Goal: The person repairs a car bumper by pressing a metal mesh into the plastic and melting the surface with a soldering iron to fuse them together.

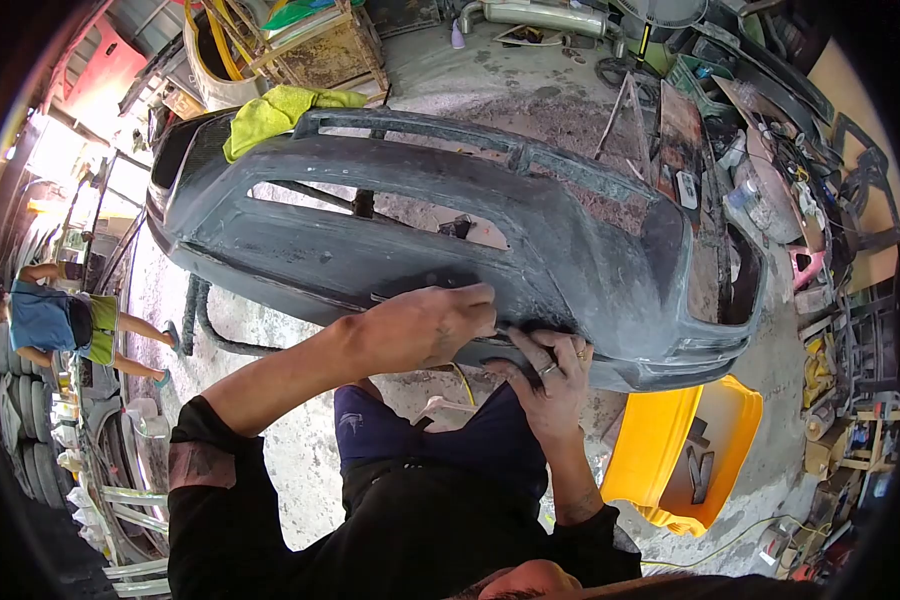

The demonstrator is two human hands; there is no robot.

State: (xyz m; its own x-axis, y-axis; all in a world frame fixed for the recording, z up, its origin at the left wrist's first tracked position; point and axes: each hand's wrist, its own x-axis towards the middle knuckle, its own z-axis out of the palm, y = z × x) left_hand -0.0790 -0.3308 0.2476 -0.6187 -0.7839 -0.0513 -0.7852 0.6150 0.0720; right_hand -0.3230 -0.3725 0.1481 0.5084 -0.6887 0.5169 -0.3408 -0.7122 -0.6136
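A grey, primer-dusted car bumper (350, 250) with long openings lies across in front of me. My left hand (440, 325) is closed in a pinch over its near lower part, and what the fingers hold is hidden. Close beside it, my right hand (550, 375), with a ring on a finger, has bent fingers against the near edge of the bumper. A small dark thing shows between the two hands, too small to name. A yellow-green cloth (280, 115) drapes over the far left of the bumper.
At right below the bumper stands a yellow plastic part (660, 440) with dark pieces inside. Another person (65, 325) in a blue top stands at far left. Stacked tyres (35, 420) line the left; clutter and panels (675, 140) crowd the right. A wooden crate (320, 60) stands behind.
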